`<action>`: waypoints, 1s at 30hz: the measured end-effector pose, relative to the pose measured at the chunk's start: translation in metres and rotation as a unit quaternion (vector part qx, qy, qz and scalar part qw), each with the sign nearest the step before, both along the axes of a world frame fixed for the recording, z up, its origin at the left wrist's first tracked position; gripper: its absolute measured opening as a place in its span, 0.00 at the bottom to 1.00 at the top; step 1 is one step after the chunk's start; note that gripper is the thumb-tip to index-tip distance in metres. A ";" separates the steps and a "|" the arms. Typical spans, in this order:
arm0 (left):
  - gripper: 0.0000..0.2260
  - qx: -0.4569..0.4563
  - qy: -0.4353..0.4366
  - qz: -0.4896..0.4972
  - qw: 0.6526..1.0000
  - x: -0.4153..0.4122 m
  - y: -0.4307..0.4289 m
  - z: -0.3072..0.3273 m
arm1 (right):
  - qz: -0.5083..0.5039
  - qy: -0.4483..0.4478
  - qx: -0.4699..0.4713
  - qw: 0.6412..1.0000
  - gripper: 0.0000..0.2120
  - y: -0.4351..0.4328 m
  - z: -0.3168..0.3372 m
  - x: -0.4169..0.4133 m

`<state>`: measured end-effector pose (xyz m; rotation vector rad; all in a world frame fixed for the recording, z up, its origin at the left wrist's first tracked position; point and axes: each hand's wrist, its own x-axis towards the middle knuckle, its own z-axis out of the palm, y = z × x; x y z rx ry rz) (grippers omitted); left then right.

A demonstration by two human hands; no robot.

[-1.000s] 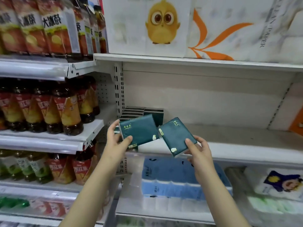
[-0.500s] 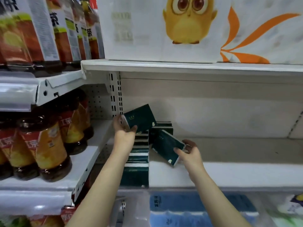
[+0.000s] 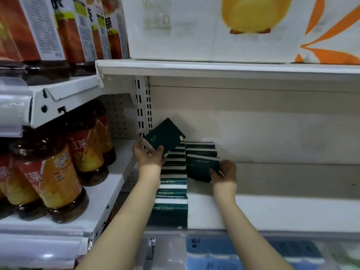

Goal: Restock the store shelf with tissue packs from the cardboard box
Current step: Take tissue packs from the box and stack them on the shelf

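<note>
My left hand (image 3: 148, 156) grips a dark green tissue pack (image 3: 164, 137), tilted in the air above the left row of green packs (image 3: 172, 193) that runs from the shelf's front edge to the back. My right hand (image 3: 224, 172) holds a second green pack (image 3: 200, 168) upright at the front of a shorter right row (image 3: 200, 149), against the packs behind it. Both rows stand on the white shelf (image 3: 272, 209). The cardboard box is out of view.
Bottles of red tea (image 3: 50, 172) fill the shelves on the left, beyond a perforated upright (image 3: 144, 108). Large white tissue bales (image 3: 214, 26) sit on the shelf above. Blue tissue packs (image 3: 224, 254) lie on the shelf below. To the right of the green rows the shelf is bare.
The view has come closer to the shelf. My right hand has moved its pack back and stood it upright against the right row. My left hand has kept its pack raised over the left row.
</note>
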<state>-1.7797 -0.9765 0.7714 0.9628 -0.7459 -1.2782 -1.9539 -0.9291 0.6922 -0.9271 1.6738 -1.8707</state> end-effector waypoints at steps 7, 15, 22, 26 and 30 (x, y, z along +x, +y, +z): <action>0.29 -0.005 -0.018 -0.002 1.000 -0.002 0.000 0.000 | -0.015 0.076 0.056 0.995 0.20 -0.002 -0.011 -0.007; 0.26 -0.039 -0.064 -0.026 0.997 -0.003 0.000 -0.004 | 0.009 0.058 0.065 0.996 0.19 0.000 -0.007 -0.006; 0.23 -0.046 -0.082 -0.038 0.995 -0.001 0.002 -0.002 | -0.009 0.001 0.064 0.998 0.18 -0.001 -0.008 -0.006; 0.23 -0.069 -0.067 -0.056 0.994 0.002 0.011 0.002 | -0.096 -0.007 -0.013 0.995 0.12 0.000 0.005 0.000; 0.24 -0.092 -0.067 -0.085 0.990 0.003 0.020 0.003 | -0.002 0.053 -0.005 0.999 0.11 -0.003 0.047 0.008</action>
